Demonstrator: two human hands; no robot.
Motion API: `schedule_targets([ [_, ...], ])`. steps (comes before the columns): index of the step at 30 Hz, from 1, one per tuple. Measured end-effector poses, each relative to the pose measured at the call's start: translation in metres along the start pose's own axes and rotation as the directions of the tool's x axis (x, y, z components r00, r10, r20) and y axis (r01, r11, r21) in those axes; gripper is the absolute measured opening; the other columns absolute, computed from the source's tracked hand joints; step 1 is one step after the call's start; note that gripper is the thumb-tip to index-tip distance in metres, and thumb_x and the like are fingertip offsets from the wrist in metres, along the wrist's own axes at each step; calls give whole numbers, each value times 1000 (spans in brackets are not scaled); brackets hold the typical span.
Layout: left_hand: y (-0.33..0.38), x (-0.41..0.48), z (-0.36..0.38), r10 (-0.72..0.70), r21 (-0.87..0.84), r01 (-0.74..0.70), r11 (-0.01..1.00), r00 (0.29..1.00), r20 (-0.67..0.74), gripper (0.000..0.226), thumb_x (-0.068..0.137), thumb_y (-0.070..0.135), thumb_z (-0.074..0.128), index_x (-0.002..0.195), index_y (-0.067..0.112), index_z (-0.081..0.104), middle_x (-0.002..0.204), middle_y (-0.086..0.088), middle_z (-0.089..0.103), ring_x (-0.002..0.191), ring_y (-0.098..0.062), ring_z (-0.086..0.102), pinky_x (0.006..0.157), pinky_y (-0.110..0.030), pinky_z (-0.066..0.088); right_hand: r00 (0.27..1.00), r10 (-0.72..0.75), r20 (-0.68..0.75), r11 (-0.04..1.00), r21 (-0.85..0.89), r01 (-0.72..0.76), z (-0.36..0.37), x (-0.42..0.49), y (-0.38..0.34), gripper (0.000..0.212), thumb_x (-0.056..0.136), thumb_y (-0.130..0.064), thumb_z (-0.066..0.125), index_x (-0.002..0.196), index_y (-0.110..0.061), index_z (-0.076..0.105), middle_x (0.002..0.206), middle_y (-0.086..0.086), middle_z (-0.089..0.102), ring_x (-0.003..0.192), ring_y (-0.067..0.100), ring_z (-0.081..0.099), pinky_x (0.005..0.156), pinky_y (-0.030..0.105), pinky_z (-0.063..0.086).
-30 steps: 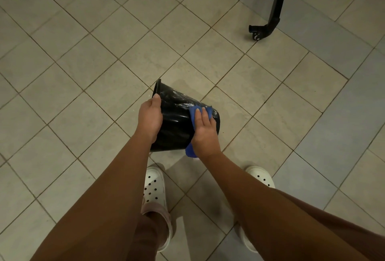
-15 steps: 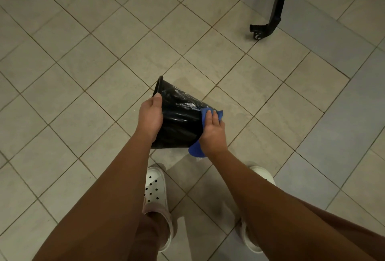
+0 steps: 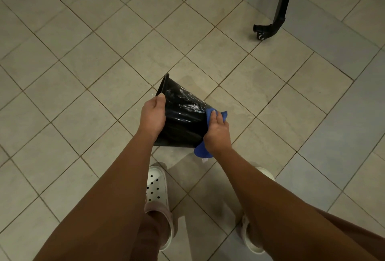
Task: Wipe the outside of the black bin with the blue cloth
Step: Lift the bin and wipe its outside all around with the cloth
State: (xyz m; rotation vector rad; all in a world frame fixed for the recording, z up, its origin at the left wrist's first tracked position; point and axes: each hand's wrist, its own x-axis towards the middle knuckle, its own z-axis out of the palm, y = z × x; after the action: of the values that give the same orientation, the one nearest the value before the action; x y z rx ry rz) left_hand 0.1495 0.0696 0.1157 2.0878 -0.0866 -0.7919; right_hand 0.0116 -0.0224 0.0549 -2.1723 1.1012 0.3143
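A glossy black bin (image 3: 183, 114) is held tilted above the tiled floor, its open rim pointing away to the upper left and its base toward me. My left hand (image 3: 152, 114) grips the bin's left side near the rim. My right hand (image 3: 216, 133) presses the blue cloth (image 3: 201, 150) against the bin's right side near the base, fingers curled over the cloth. Part of the cloth sticks out above my fingers and part hangs below my wrist. Wet streaks shine on the bin's upper side.
A beige and grey tiled floor (image 3: 83, 73) lies all around. A black metal leg with a caster (image 3: 268, 29) stands at the upper right. My feet in white perforated clogs (image 3: 157, 187) are right below the bin.
My right hand has slid the cloth from the top of the bin's side rightward and down toward the base. The left hand has kept its grip.
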Motion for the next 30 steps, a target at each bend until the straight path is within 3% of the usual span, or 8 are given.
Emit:
schedule_targets([
  [6,-4,1,-5,-12,-18,12,1000,1000,-9,41,105,39,34,102,12,65,101,-11,68,98,-24,63,88,-38,48,994,-88,-67,996,-33,86,15,-11,-19,73,89,-5,47,149,-7,5,156,10,6,143,33,3,118,40,9],
  [9,-4,1,-5,-13,-22,13,1000,1000,5,40,105,39,34,99,14,64,99,-9,67,96,-21,62,84,-35,46,997,-69,-17,997,-29,68,6,0,-9,71,88,-4,47,149,-9,9,155,8,11,140,33,12,116,41,19],
  [13,-5,-1,-3,16,0,-16,1000,1000,-4,38,105,38,35,96,15,64,94,-6,67,94,-19,62,81,-32,47,997,71,29,997,-3,-71,-2,5,5,70,87,-3,48,147,-7,11,151,12,19,129,34,29,109,39,29],
  [15,-5,-1,-3,32,12,-32,999,999,-11,39,105,38,35,95,14,64,93,-6,67,93,-19,62,80,-31,46,996,84,26,995,-54,-83,-1,-2,-2,73,87,-5,51,146,-4,8,153,14,14,133,35,24,112,40,24],
  [19,-6,0,-6,6,6,-6,1000,1000,-27,39,105,38,35,96,14,65,96,-8,68,95,-21,63,87,-37,48,997,-58,-49,995,-79,54,7,-9,-12,73,88,-4,50,148,-4,9,155,12,10,140,29,12,116,38,14],
  [22,-7,-2,-8,-17,-33,15,999,999,-31,36,105,37,35,93,20,64,95,-3,67,95,-18,62,89,-37,47,997,-80,-14,997,-25,79,5,1,-3,72,86,-3,51,148,-8,15,154,7,17,138,29,18,115,37,20],
  [26,-3,-7,-8,-46,-80,47,996,999,6,31,104,36,38,91,23,63,94,-1,65,92,-16,61,88,-37,47,999,26,31,997,70,-28,0,10,7,65,86,-2,45,145,-11,21,148,7,26,122,34,35,105,38,34],
  [30,6,-2,-20,-199,-139,216,967,972,125,33,99,38,44,109,14,65,103,-11,67,97,-27,63,82,-39,49,997,-38,-68,992,114,46,-3,13,15,47,87,-3,43,134,-10,41,134,8,45,103,35,52,92,37,43],
])
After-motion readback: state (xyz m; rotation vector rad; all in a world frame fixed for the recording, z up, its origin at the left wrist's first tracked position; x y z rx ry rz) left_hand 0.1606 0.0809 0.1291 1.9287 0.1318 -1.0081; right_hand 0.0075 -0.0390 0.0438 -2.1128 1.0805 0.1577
